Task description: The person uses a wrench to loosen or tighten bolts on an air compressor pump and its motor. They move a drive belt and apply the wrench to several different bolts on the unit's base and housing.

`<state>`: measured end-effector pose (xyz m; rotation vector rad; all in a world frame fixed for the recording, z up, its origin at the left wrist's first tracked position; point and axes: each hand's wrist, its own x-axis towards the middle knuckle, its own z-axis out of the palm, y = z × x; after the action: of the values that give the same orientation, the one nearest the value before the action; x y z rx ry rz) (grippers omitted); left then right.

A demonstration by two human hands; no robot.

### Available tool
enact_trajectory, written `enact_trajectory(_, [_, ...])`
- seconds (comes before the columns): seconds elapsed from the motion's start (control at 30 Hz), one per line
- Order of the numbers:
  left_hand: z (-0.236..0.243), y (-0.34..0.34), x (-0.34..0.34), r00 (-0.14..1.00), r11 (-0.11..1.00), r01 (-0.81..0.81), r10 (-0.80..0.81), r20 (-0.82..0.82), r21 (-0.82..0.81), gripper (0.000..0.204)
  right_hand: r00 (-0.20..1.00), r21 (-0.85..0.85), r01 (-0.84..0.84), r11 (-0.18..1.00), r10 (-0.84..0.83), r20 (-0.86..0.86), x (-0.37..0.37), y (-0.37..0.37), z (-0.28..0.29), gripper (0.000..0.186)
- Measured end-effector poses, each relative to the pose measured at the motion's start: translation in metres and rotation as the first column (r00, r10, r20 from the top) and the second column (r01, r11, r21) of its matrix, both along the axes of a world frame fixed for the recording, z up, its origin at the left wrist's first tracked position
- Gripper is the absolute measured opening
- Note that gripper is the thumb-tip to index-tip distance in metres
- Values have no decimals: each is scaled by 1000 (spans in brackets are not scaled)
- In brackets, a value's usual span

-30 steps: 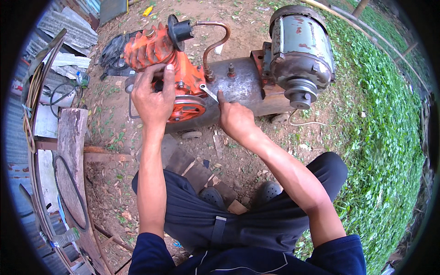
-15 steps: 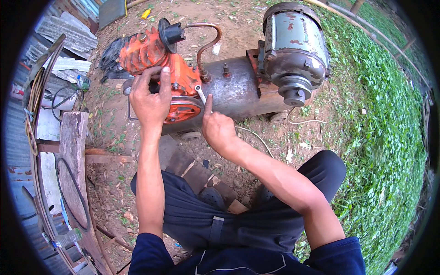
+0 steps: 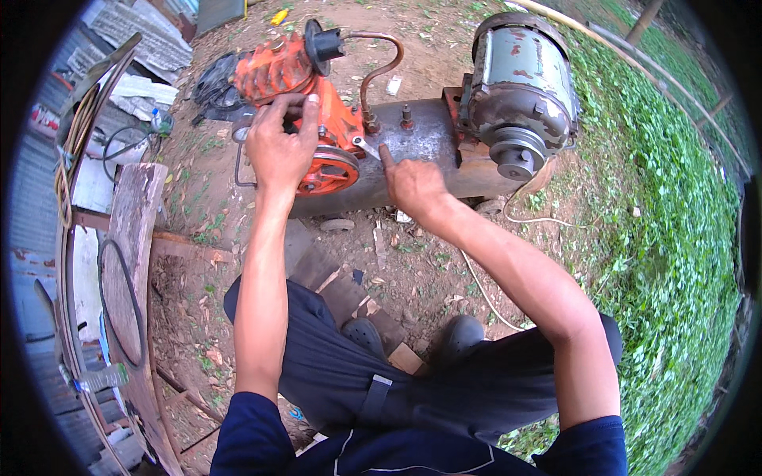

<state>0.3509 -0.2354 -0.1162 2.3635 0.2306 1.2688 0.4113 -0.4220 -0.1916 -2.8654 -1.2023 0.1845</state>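
An orange finned air compressor pump (image 3: pixel 272 73) sits on a grey tank. My left hand (image 3: pixel 279 145) is closed over the pump's near side, with the fingers bent against it and the thumb raised. With my right hand (image 3: pixel 413 181) I hold a small silver wrench (image 3: pixel 367 147) by its handle, index finger stretched along it. Its ring end sits at the pump's right side, just above the orange flywheel (image 3: pixel 329 170). Whatever fastener is under the ring is too small to make out. My right palm hides the rest of the handle.
Right of my hands, a worn grey electric motor (image 3: pixel 520 87) with a pulley stands on the tank (image 3: pixel 425 135). A copper pipe (image 3: pixel 399 51) arches from pump to tank. Planks (image 3: pixel 131 238), a black belt and corrugated sheets lie at the left; grass grows at the right.
My right hand has moved right relative to the pump, swinging the wrench handle outward from a steeper angle. The left hand stays on the pump, while the whole view has shifted.
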Motion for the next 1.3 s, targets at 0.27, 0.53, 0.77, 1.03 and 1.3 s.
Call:
enact_trajectory(0.27, [-5, -3, -3, 999, 999, -33, 33, -24, 22, 21, 923, -36, -146, 989, 149, 354, 42, -16, -9, 58])
enact_trajectory(0.53, [-1, -12, -4, 994, 990, -39, 52, -98, 133, 22, 1000, 212, -26, 977, 24, 13, 49, -21, 0, 46])
enact_trajectory(0.77, [-7, -5, -12, 993, 967, -60, 83, -81, 247, 23, 942, 459, 255, 851, -110, -318, -13, -27, 9, 33])
enact_trajectory(1.03, [-11, -14, -4, 993, 965, -105, 116, -34, 239, 24, 604, 550, 594, 586, 127, -787, -13, -33, -51, 36])
enact_trajectory(1.3, [-13, -7, -2, 987, 937, -159, 157, 30, 311, 24, 654, 555, 540, 633, 100, -750, -12, -22, -26, 37])
